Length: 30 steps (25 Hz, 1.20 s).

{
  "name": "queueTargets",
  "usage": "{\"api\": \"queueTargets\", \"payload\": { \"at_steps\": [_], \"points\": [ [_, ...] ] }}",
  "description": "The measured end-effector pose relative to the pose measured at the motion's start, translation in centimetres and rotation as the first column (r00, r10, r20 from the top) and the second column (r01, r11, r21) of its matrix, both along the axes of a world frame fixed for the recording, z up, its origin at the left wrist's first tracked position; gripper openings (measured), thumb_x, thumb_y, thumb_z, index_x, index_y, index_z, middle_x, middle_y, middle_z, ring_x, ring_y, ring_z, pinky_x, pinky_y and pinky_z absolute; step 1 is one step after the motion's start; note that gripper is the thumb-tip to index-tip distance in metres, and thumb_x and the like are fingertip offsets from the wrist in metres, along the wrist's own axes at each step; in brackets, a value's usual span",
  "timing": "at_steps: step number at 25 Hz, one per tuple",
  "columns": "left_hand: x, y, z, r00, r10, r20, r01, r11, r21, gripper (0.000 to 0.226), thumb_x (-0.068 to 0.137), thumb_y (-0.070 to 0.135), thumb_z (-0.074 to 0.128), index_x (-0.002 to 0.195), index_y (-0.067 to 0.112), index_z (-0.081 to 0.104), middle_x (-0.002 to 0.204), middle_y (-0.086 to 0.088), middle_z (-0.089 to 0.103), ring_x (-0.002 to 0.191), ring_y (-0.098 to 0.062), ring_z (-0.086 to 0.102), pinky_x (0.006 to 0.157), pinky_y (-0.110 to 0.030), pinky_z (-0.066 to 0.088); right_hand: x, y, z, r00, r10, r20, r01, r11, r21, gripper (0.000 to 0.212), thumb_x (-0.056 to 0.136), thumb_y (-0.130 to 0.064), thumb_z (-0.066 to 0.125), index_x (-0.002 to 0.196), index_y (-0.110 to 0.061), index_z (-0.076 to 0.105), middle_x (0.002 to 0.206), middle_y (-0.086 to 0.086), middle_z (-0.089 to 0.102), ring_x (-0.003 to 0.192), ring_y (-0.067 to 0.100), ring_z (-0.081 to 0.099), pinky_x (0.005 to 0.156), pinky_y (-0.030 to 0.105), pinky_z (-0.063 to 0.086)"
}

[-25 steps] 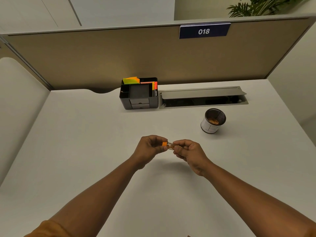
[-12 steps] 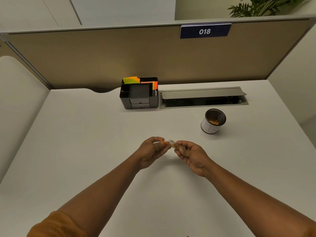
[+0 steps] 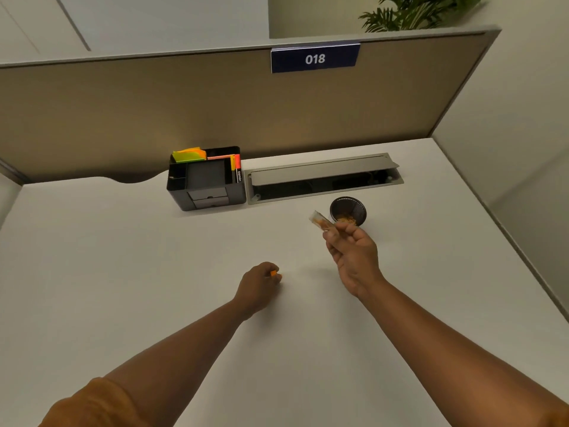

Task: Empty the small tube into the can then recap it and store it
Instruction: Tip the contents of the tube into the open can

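My right hand [image 3: 354,257] holds a small clear tube [image 3: 320,220] with orange-brown grains inside, its open end pointing up and to the left. The tube sits just left of the can [image 3: 348,208], a small round can with a dark inside and orange-brown grains at its bottom; my fingers cover the can's near side. My left hand [image 3: 260,286] rests low over the white desk [image 3: 123,272], fingers closed on the small orange cap [image 3: 273,273].
A dark desk organiser [image 3: 206,180] with sticky notes and markers stands at the back. To its right lies an open grey cable tray [image 3: 323,177]. A tan partition [image 3: 215,112] with a 018 sign closes the back; the desk's right edge runs diagonally.
The cap came off the tube. My right hand carried the tube up and right to the can. My left hand stayed near the middle with the cap.
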State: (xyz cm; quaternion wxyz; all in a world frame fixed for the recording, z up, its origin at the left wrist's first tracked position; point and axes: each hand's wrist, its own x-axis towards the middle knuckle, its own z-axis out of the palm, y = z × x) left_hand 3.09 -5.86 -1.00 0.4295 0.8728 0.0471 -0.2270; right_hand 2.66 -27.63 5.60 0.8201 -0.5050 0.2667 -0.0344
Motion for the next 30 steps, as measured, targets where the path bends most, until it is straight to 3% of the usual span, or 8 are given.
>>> {"api": "queueTargets", "payload": {
  "at_steps": [4,7,12,17,26,30],
  "points": [
    [1.5,-1.7,-0.3,0.985,-0.115,0.129,0.096,0.985,0.141,0.018,0.098,0.020,0.052,0.109,0.014,0.064,0.102,-0.002,0.068,0.094,-0.024,0.059,0.081,-0.034,0.047,1.5,-3.2,0.1,0.976,-0.216,-0.035,0.198,0.939,-0.281,0.026,0.088,-0.004,0.073,0.107,-0.022,0.068,0.115,0.004,0.071,0.107,0.023,0.068,0.092,0.037,0.058],
    [2.4,-2.3,-0.4,0.971,-0.160,0.177,0.117,0.966,0.230,0.016,0.098,0.018,0.049,0.105,0.011,0.062,0.098,-0.007,0.067,0.087,-0.026,0.056,0.076,-0.037,0.045,2.0,-4.9,-0.6,0.954,-0.294,-0.062,0.244,0.880,-0.408,0.032,0.089,-0.004,0.072,0.117,-0.020,0.066,0.114,0.000,0.068,0.107,0.022,0.066,0.089,0.031,0.057],
    [2.8,-2.4,-0.5,0.955,-0.220,0.199,0.154,0.940,0.303,0.015,0.096,0.017,0.048,0.102,0.010,0.060,0.098,-0.008,0.065,0.087,-0.028,0.055,0.070,-0.032,0.037,2.6,-6.0,-1.2,0.937,-0.346,-0.043,0.283,0.827,-0.486,0.035,0.086,-0.004,0.076,0.109,-0.021,0.058,0.106,0.001,0.067,0.097,0.020,0.067,0.069,0.015,0.048],
    [2.6,-2.4,-0.4,0.952,-0.250,0.174,0.190,0.934,0.304,0.013,0.094,0.014,0.048,0.095,0.006,0.059,0.096,-0.012,0.066,0.090,-0.033,0.058,0.069,-0.035,0.038,2.7,-6.4,-1.9,0.937,-0.345,-0.053,0.266,0.805,-0.531,0.032,0.086,-0.003,0.076,0.112,-0.016,0.061,0.105,0.003,0.068,0.095,0.021,0.067,0.069,0.015,0.048],
    [2.5,-2.2,-0.4,0.962,-0.209,0.175,0.160,0.953,0.258,0.013,0.094,0.015,0.052,0.099,0.007,0.062,0.097,-0.011,0.067,0.091,-0.033,0.059,0.076,-0.038,0.047,3.5,-6.3,-2.1,0.940,-0.339,-0.036,0.254,0.768,-0.588,0.035,0.086,-0.002,0.075,0.115,-0.017,0.061,0.107,0.001,0.067,0.095,0.018,0.067,0.067,0.012,0.047],
    [2.6,-2.1,-0.6,0.963,-0.199,0.180,0.151,0.957,0.248,0.015,0.095,0.016,0.053,0.103,0.009,0.063,0.099,-0.010,0.067,0.090,-0.029,0.058,0.074,-0.034,0.042,3.8,-6.2,-2.1,0.933,-0.357,-0.048,0.264,0.769,-0.583,0.033,0.085,-0.003,0.076,0.111,-0.016,0.059,0.105,0.003,0.068,0.092,0.021,0.068,0.066,0.014,0.047]
  ]
}}
